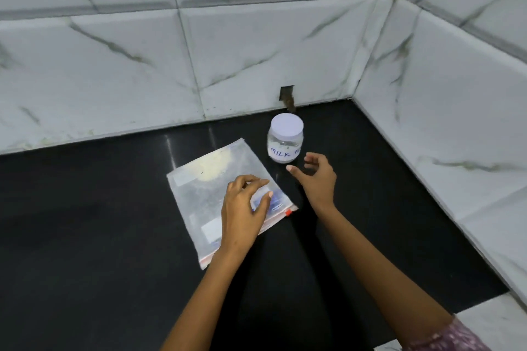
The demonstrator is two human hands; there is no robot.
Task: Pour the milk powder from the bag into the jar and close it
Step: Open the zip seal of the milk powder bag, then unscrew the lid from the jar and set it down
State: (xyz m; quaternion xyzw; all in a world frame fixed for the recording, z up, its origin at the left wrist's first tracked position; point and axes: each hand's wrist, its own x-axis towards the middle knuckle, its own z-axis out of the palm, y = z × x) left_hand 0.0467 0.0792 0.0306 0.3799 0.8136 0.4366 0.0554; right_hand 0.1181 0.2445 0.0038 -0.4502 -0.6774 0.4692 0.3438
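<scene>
A clear zip bag [211,182] lies flat on the black counter, pale milk powder gathered in its far corner and a red slider at its near right corner. My left hand [245,208] rests on the bag's near end, fingers spread and curled over it. A small clear jar [285,139] with a white lid on and a handwritten "MILK" label stands upright just beyond the bag's right side. My right hand [316,174] hovers open a little in front of the jar, not touching it.
The black counter [99,236] runs into a corner of white marble-patterned tiled walls [256,51] behind and on the right. A small dark hole [287,97] is in the back wall just behind the jar.
</scene>
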